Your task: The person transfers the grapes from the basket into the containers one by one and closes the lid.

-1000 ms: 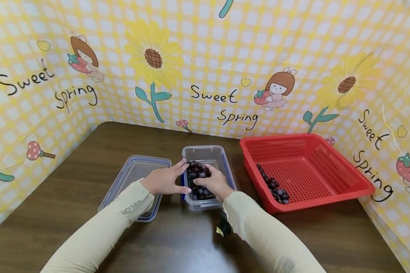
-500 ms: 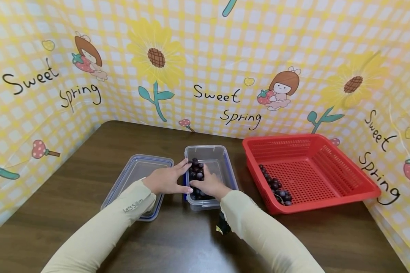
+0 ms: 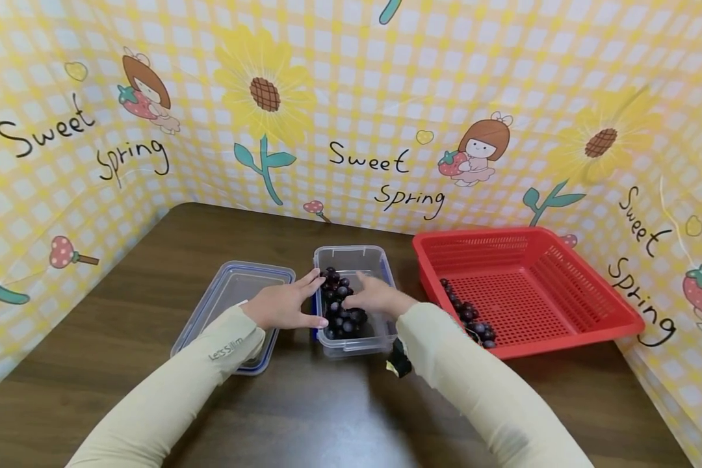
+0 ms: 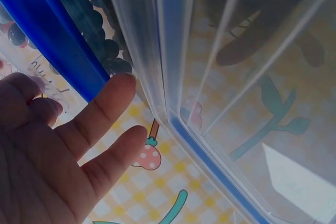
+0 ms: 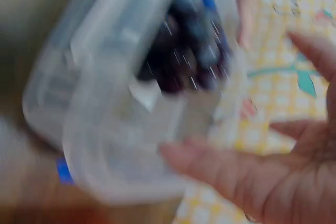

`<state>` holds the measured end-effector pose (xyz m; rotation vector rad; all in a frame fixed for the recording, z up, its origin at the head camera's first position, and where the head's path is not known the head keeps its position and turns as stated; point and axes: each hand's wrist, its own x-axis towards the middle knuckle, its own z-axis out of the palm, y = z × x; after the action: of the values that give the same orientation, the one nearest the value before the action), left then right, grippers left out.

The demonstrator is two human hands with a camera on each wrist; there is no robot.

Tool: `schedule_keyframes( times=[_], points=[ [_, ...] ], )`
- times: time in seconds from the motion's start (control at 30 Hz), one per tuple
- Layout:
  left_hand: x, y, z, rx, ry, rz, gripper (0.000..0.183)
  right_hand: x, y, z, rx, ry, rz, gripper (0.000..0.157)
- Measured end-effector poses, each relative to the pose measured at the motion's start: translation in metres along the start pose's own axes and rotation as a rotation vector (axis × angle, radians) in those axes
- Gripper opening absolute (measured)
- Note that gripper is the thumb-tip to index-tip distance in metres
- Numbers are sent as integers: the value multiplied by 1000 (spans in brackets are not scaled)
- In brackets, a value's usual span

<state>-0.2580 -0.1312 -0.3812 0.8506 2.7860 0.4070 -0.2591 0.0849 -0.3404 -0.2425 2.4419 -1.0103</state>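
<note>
A clear plastic container (image 3: 357, 348) stands in mid-table, with a bunch of dark grapes (image 3: 340, 318) along its left side. My left hand (image 3: 277, 307) is at the container's left wall, fingers spread and straight near the rim. In the left wrist view, its fingertips come close to the blue latch (image 4: 63, 45). Above the right part of the container is my right hand (image 3: 381, 296), fingers extended and holding nothing. The blurred right wrist view shows that hand (image 5: 262, 177) apart from the grapes (image 5: 184, 45), a fingertip overlapping the container's clear rim.
The container's lid (image 3: 240, 276), clear with a blue seal, lies left of it, partly under the left forearm. At right stands a red perforated basket (image 3: 532, 305) with more grapes (image 3: 474, 318) along its left side. A patterned cloth (image 3: 363, 97) walls the table.
My right hand has lifted off the grapes and shifted right, its fingers opening and uncovering the bunch in the container. The left hand stays at the container's left wall.
</note>
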Motion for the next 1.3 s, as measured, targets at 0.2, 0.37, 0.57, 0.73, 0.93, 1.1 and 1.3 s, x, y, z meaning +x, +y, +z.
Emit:
schedule_keyframes(
  times=[0.2, 0.37, 0.57, 0.73, 0.93, 1.1, 1.3],
  points=[
    [2, 1, 2, -29, -4, -5, 89, -24, 5, -56, 0, -84, -73, 79],
    [2, -1, 2, -44, 5, -7, 90, -43, 17, -92, -23, -137, -150, 76],
    [0, -1, 0, -56, -20, -4, 93, -58, 41, -127, -108, -132, -135, 80],
    [-1, 2, -2, -52, -25, -15, 91, -70, 59, -147, -98, -139, -90, 85],
    [-3, 3, -3, -58, -36, -12, 91, -85, 81, -163, -61, -124, -58, 86],
    [-5, 1, -3, -46, -37, -26, 92, -95, 99, -173, -11, -94, -35, 87],
    [0, 2, -2, -35, -37, -32, 93, -102, 122, -182, -42, -74, -12, 88]
  ],
)
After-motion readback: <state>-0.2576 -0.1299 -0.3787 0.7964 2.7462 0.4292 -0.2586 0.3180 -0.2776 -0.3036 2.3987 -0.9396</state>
